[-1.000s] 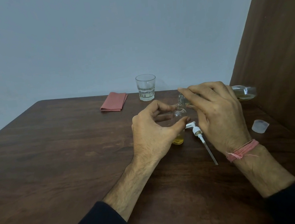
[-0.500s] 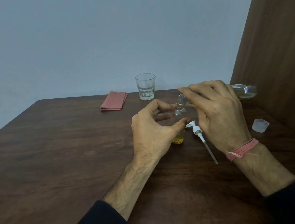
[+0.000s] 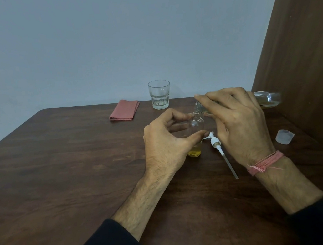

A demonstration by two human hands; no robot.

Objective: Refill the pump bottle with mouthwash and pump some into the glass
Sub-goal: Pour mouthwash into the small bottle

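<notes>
No change from the earlier frames: the left hand [image 3: 165, 142] still grips the upright pump bottle [image 3: 195, 136] on the table [image 3: 62, 174], while the right hand [image 3: 239, 121] holds the mouthwash bottle [image 3: 268, 99] tipped, its mouth at the pump bottle's neck.

Mouthwash bottle [image 3: 268, 99] middle hidden by right hand [image 3: 239, 121] — pump bottle [image 3: 194, 130] partly behind left hand [image 3: 165, 144]

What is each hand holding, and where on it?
The left hand grips the small pump bottle round its body. The right hand holds the tipped mouthwash bottle round its middle, neck over the small bottle's mouth.
</notes>
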